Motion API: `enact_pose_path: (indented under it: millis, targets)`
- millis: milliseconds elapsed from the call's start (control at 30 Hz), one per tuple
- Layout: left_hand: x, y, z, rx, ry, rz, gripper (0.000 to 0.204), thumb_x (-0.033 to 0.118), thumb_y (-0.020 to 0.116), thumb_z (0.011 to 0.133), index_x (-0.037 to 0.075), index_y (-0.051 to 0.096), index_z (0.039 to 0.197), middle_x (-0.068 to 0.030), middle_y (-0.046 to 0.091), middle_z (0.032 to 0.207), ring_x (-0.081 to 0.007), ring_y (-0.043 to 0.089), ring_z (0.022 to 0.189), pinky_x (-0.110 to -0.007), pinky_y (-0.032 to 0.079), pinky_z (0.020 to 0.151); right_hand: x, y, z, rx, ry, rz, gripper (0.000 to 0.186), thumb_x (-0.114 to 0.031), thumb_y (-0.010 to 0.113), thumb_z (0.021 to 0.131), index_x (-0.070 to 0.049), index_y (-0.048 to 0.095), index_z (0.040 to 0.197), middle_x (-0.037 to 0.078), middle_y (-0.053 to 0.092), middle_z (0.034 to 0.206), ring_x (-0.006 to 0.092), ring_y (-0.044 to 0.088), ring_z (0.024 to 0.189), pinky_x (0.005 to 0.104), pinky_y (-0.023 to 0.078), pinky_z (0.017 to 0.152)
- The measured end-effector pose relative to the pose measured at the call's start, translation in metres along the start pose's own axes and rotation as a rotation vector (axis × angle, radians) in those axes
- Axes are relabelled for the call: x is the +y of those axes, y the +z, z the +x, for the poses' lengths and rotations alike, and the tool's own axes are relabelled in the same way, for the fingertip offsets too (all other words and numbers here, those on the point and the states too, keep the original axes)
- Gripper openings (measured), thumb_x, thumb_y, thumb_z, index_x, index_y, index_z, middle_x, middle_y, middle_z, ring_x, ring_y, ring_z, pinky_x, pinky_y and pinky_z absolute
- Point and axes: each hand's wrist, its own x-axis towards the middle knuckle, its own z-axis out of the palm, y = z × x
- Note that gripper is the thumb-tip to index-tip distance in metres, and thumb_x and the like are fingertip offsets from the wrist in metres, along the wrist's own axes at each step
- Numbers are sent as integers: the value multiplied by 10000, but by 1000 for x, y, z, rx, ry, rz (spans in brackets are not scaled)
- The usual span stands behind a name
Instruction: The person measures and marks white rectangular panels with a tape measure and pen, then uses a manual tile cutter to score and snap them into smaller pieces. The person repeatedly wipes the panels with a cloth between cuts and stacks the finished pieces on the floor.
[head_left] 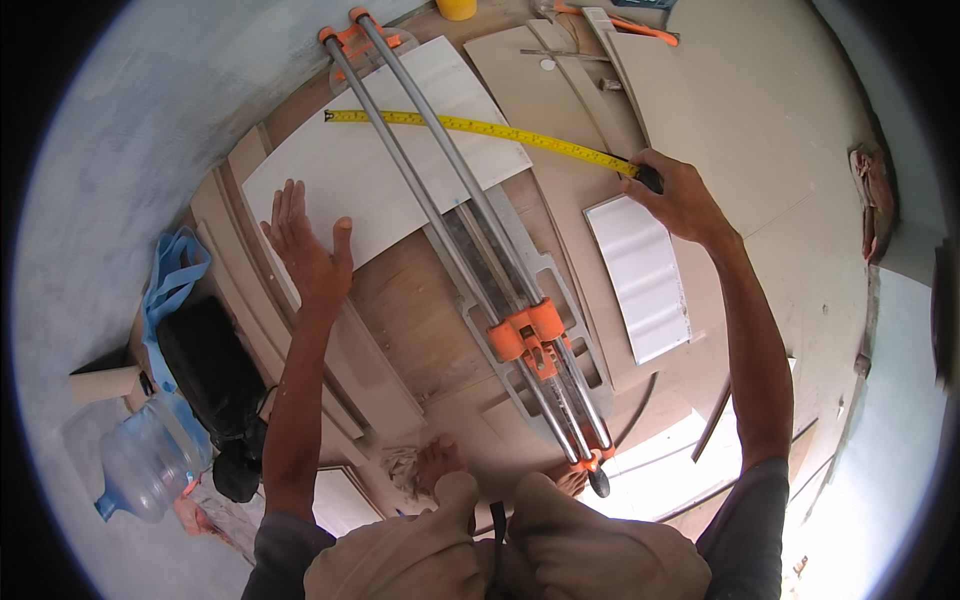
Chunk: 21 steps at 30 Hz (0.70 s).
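My right hand (680,200) is closed on the dark case of a tape measure (645,176), whose yellow blade (520,135) stretches left across a white tile (465,80) and the steel rails of a tile cutter (435,190) to a point near the tile's left side. The tile lies partly under the rails; the cutter's orange sliding head (525,335) is toward its near end. My left hand (305,245) is open, fingers spread, over the left part of the tile.
A white offcut (635,280) and beige boards (750,120) lie to the right. At left are a black bag (205,360), blue straps (175,275) and a water jug (150,460) beside a wall (120,150). Orange tools (640,30) and a yellow container (456,8) sit at the back.
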Motion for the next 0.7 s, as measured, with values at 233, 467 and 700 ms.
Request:
enact_pose_path:
  millis: [233, 467, 700]
  targets:
    - [-12, 5, -9, -106, -18, -25, 728, 471, 565, 1040, 24, 345, 1570, -232, 390, 1592, -415, 310, 1510, -589, 182, 1244, 66, -1, -27, 365, 10, 63, 359, -285, 712, 976, -20, 651, 1210, 156, 715, 936, 267, 696, 852, 381, 550, 813]
    - [-7, 3, -10, -235, 115, 40, 937, 683, 592, 931, 82, 332, 1601, -191, 352, 1634, -382, 258, 1549, -611, 132, 1259, 157, 5, -44, 723, 239, 37, 455, -397, 712, 965, -24, 639, 1215, 170, 720, 1035, 313, 702, 964, 423, 542, 878]
    - [9, -7, 1, -413, 196, 88, 1062, 734, 670, 826, 152, 299, 1634, -162, 275, 1676, -369, 215, 1567, -613, 110, 1268, 224, 22, -33, 741, 518, -102, 595, -519, 641, 976, -8, 571, 1271, 215, 649, 1206, 385, 630, 1148, 497, 494, 975]
